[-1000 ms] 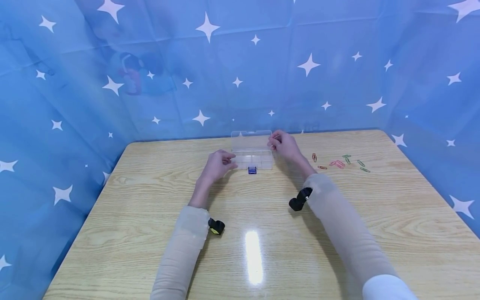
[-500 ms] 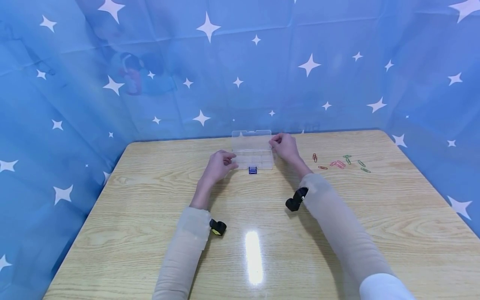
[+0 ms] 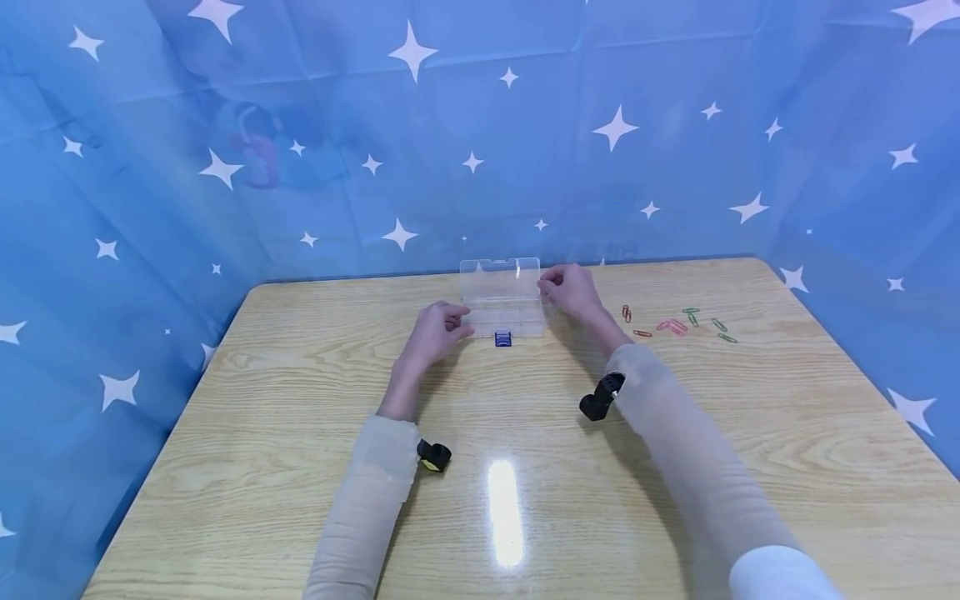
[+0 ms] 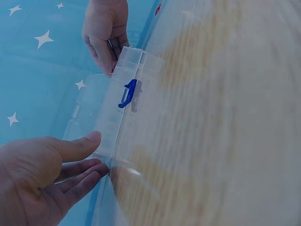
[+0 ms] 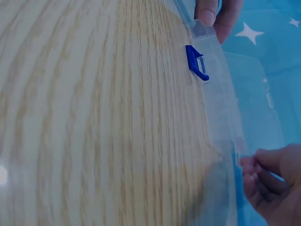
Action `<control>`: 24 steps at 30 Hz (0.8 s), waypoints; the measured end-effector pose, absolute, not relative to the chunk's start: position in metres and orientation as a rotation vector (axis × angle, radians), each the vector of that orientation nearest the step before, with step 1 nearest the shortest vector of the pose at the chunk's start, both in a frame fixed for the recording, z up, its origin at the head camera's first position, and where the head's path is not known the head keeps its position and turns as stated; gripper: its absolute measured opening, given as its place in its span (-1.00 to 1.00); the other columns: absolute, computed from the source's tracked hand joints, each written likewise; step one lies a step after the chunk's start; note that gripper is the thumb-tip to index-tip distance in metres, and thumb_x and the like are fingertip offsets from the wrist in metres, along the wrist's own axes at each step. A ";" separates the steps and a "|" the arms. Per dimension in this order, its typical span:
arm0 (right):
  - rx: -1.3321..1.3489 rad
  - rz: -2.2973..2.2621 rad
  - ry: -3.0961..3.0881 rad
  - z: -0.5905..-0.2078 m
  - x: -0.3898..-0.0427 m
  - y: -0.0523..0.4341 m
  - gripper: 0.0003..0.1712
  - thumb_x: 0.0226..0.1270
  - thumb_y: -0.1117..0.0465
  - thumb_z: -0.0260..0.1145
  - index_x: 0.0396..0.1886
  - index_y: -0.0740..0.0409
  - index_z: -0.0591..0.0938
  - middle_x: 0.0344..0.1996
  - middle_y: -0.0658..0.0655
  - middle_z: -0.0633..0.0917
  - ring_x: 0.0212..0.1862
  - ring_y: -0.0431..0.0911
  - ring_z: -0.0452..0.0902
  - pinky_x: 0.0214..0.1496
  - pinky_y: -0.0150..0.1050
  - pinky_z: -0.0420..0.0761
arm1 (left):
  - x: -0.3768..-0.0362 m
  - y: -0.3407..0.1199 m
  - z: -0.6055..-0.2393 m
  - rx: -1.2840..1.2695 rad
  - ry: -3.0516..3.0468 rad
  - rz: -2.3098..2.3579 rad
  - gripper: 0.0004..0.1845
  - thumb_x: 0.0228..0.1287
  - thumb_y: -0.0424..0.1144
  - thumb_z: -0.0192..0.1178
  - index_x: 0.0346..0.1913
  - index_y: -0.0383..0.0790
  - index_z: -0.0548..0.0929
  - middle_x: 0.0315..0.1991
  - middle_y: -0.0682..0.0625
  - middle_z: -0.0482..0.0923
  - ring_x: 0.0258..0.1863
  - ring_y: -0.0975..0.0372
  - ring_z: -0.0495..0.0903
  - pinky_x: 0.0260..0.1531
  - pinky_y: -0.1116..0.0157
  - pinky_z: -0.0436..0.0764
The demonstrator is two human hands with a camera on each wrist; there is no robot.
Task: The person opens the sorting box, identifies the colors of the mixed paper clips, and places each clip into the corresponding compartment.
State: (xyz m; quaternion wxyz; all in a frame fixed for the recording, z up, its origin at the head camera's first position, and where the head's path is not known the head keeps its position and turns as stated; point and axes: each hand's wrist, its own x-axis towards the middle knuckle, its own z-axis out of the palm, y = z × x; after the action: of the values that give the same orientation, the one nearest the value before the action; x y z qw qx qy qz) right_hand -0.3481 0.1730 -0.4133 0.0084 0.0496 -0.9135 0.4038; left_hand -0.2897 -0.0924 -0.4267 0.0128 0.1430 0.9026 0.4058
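Organizer box: I see the clear plastic organizer box lying on the table toward its far edge, between my two hands, with its lid standing open behind the compartments.
Left hand: my left hand sits at the left end of the box; from the left wrist view the thumb presses on the top edge of the box corner while the other fingers lie fairly straight just below it, so I read it as relaxed and bracing, not wrapped around anything.
Right hand: my right hand is at the right end of the box, fingers curled in; in the right wrist view the fingertips pinch the right edge of the box, near the corner.
Latch: a small blue latch hangs at the middle of the front wall, flipped down toward the table and facing me.
Compartments: dividers show faintly through the clear plastic; I cannot tell whether anything lies inside.
Paper clips: a loose scatter of coloured paper clips, red, green and orange, lies on the table to the right of the box, apart from my right hand.
Table: the wooden table carries everything, with a bright strip of reflected light near my side.
Sleeves: beige sleeves cover both forearms, each with a small black wrist camera strapped on.
Backdrop: a blue cloth with white stars hangs behind and around the table.
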 end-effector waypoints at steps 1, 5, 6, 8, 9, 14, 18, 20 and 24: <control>0.163 1.269 -2.859 -0.412 -0.347 0.174 -0.76 0.54 0.25 0.22 -0.02 0.33 0.67 -0.21 0.25 0.70 -0.29 -0.03 0.55 -0.35 -0.33 0.53 | -0.289 -0.093 -0.427 0.447 2.814 1.262 -0.61 0.42 -0.32 0.28 0.25 -0.38 0.61 0.00 -0.24 0.57 0.01 0.02 0.62 0.04 0.16 0.64; 0.247 1.296 -2.877 -0.405 -0.342 0.179 -0.72 0.55 0.21 0.21 0.03 0.34 0.65 -0.18 0.28 0.70 -0.20 0.09 0.61 -0.33 -0.27 0.56 | -0.288 -0.093 -0.427 0.445 2.821 1.257 -0.61 0.42 -0.32 0.28 0.25 -0.37 0.61 -0.03 -0.23 0.58 -0.01 0.03 0.61 0.03 0.16 0.63; 0.287 1.280 -2.883 -0.403 -0.340 0.180 -0.71 0.56 0.20 0.20 0.04 0.34 0.65 -0.17 0.29 0.70 -0.18 0.11 0.62 -0.31 -0.25 0.57 | -0.288 -0.093 -0.427 0.446 2.823 1.260 -0.61 0.42 -0.32 0.28 0.25 -0.37 0.61 -0.03 -0.23 0.58 -0.02 0.03 0.61 0.03 0.16 0.63; 0.360 1.245 -2.895 -0.400 -0.338 0.185 -0.70 0.56 0.20 0.20 0.05 0.36 0.65 -0.16 0.31 0.71 -0.15 0.15 0.64 -0.26 -0.21 0.59 | -0.288 -0.093 -0.428 0.453 2.830 1.264 -0.61 0.42 -0.33 0.28 0.24 -0.38 0.61 -0.05 -0.22 0.58 -0.03 0.03 0.61 0.03 0.16 0.63; 0.394 1.220 -2.900 -0.400 -0.337 0.187 -0.70 0.56 0.21 0.20 0.05 0.37 0.65 -0.15 0.32 0.71 -0.14 0.15 0.64 -0.23 -0.20 0.59 | -0.289 -0.093 -0.428 0.458 2.833 1.268 -0.61 0.42 -0.33 0.28 0.24 -0.39 0.61 -0.05 -0.22 0.59 -0.03 0.03 0.61 0.03 0.16 0.63; 0.446 1.157 -2.912 -0.400 -0.335 0.200 -0.71 0.53 0.24 0.23 0.05 0.38 0.65 -0.15 0.33 0.71 -0.15 0.15 0.66 -0.22 -0.25 0.60 | -0.289 -0.092 -0.430 0.456 2.835 1.285 -0.61 0.41 -0.34 0.29 0.23 -0.39 0.62 -0.05 -0.22 0.59 -0.02 0.03 0.62 0.04 0.16 0.63; 0.473 1.134 -2.911 -0.403 -0.333 0.210 -0.71 0.51 0.27 0.24 0.04 0.41 0.65 -0.16 0.35 0.71 -0.16 0.17 0.67 -0.22 -0.23 0.61 | -0.289 -0.093 -0.431 0.440 2.823 1.298 -0.61 0.40 -0.34 0.29 0.23 -0.38 0.62 -0.03 -0.23 0.59 -0.02 0.03 0.62 0.05 0.17 0.63; 0.497 1.112 -2.913 -0.403 -0.332 0.216 -0.70 0.51 0.27 0.24 0.05 0.43 0.64 -0.15 0.36 0.71 -0.16 0.17 0.67 -0.18 -0.16 0.63 | -0.289 -0.093 -0.431 0.441 2.820 1.304 -0.61 0.40 -0.34 0.29 0.23 -0.38 0.62 -0.02 -0.23 0.59 -0.01 0.03 0.62 0.04 0.17 0.63; 0.524 1.075 -2.913 -0.404 -0.331 0.227 -0.69 0.51 0.27 0.23 0.07 0.42 0.63 -0.15 0.34 0.71 -0.16 0.15 0.66 -0.11 -0.06 0.64 | -0.289 -0.093 -0.431 0.443 2.817 1.316 -0.61 0.40 -0.32 0.30 0.23 -0.37 0.63 -0.02 -0.22 0.59 0.00 0.03 0.63 0.04 0.16 0.63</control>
State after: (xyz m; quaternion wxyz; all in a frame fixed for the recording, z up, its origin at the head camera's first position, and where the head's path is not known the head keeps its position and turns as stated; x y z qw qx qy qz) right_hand -0.3305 0.2272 -0.4041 -0.0038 0.1665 -0.9251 0.3413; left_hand -0.2888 -0.0927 -0.4305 0.0003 0.1409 0.8970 0.4189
